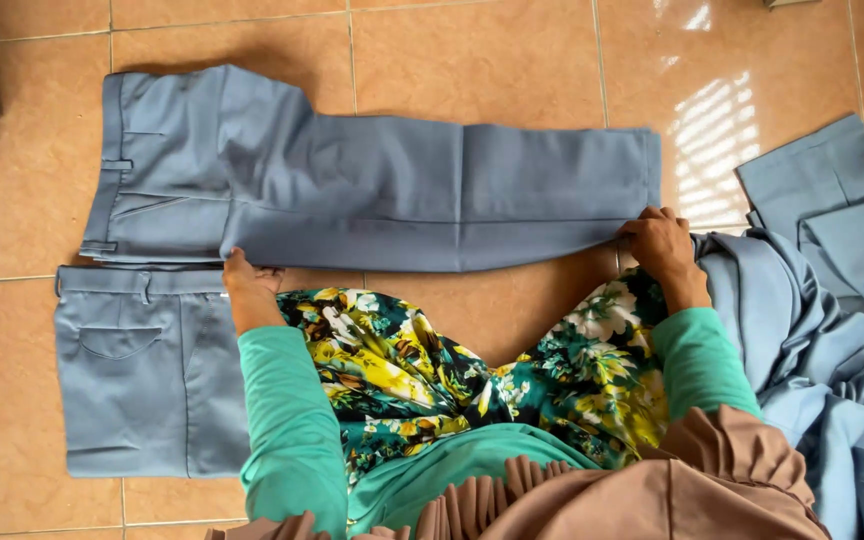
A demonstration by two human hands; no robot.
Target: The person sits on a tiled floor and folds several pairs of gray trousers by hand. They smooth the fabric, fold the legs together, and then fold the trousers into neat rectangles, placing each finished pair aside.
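Trousers (372,190), grey-blue, spread flat on tiled floor (512,60). Left hand (249,282) pressed on lower edge near seat, right hand (660,243) pinching hem end. Folded grey-blue pair (142,370) just below left hand; heap of grey-blue clothes (832,330) beside right hand.

Lighting: bright, even daylight. A slatted patch of glare (714,140) is thrown on the glossy floor tiles (472,60) at upper right, with a smaller glint above it; light is thus admitted from beyond the top right.

Shadows: soft and short, seen along the upper edge of the trousers (352,185) and under the hands.

Sharpness: the whole frame is rendered in focus; no motion blur is noted.

Distortion: grout lines are bowed slightly toward the edges.

Exposure: only the glare patch is washed out; colours are kept natural.
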